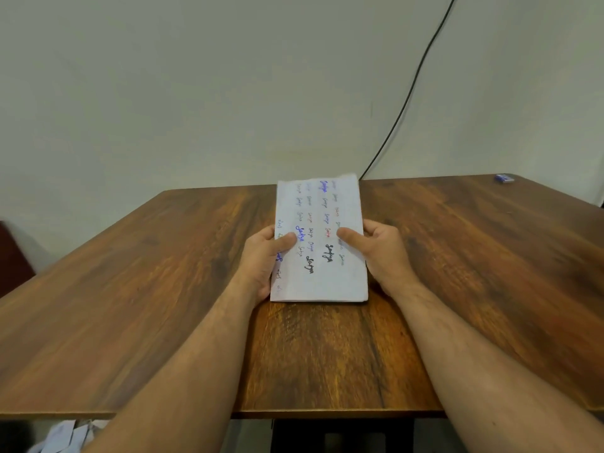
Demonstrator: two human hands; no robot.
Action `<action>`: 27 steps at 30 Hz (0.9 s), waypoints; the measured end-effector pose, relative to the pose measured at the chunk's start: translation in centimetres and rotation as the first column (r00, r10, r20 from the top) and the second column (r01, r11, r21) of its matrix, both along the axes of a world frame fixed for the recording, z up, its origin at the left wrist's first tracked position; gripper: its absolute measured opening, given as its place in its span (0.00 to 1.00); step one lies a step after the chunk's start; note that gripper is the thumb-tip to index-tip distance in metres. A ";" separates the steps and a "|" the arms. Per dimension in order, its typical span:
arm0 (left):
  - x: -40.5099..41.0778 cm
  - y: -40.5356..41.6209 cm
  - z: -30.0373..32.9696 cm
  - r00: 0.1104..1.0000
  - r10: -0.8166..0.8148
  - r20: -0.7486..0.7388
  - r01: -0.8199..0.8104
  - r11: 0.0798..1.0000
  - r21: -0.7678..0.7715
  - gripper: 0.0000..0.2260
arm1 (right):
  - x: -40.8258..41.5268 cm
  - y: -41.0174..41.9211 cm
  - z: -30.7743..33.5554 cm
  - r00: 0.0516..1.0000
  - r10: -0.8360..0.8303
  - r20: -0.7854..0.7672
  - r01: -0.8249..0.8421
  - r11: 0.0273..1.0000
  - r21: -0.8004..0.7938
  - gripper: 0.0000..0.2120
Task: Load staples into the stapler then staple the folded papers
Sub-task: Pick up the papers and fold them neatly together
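A stack of folded white papers (322, 276) with handwritten words in blue, black and red stands tilted on its lower edge on the wooden table (163, 273). My left hand (261, 256) grips its left side, thumb on the front. My right hand (382, 253) grips its right side the same way. A small blue-and-white box (504, 178) lies at the far right corner of the table. No stapler is in view.
A black cable (411, 86) runs down the pale wall to the table's back edge. Crumpled white paper (65, 436) lies below the table's front edge at the lower left. A dark red object (13, 256) sits at the left edge.
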State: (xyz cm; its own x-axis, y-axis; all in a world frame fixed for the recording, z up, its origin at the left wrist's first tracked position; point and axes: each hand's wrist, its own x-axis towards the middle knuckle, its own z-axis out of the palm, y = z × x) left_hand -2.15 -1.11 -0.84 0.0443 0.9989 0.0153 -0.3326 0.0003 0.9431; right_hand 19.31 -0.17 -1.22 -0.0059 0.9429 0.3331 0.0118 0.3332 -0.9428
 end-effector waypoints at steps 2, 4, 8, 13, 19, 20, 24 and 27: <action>0.0 -0.1 0.0 1.000 -0.022 -0.015 0.023 1.000 0.005 0.13 | 0.0 0.2 0.0 0.999 0.037 0.003 -0.037 0.998 -0.049 0.05; -0.1 -0.2 0.0 1.000 -0.020 -0.020 0.020 1.000 0.011 0.14 | 0.0 0.4 -0.2 0.998 0.061 0.008 -0.060 0.994 -0.091 0.05; -0.2 -0.2 0.0 1.000 0.007 0.000 -0.007 1.000 0.022 0.13 | 0.0 0.7 -0.3 0.991 0.117 -0.062 -0.125 0.980 -0.153 0.06; 0.0 -0.2 0.0 1.000 0.002 0.000 -0.002 0.996 0.085 0.13 | 0.2 1.0 0.0 0.985 0.146 -0.096 -0.163 0.966 -0.200 0.06; 0.2 0.1 -0.2 0.997 0.082 -0.015 -0.081 0.995 0.063 0.09 | 0.1 1.4 -0.2 0.974 0.132 -0.183 -0.163 0.973 -0.165 0.08; 0.1 0.2 -0.2 0.996 0.088 -0.007 -0.088 0.994 0.060 0.08 | 0.0 1.4 -0.2 0.969 0.130 -0.211 -0.166 0.973 -0.160 0.09; 0.1 0.4 -0.4 0.993 0.110 -0.046 -0.105 0.990 0.095 0.07 | -0.1 1.6 -0.3 0.950 0.152 -0.274 -0.195 0.971 -0.138 0.15; 0.2 0.2 -0.3 0.994 0.108 -0.033 -0.103 0.985 0.137 0.15 | 0.0 1.6 -0.3 0.964 0.144 -0.224 -0.174 0.977 -0.120 0.16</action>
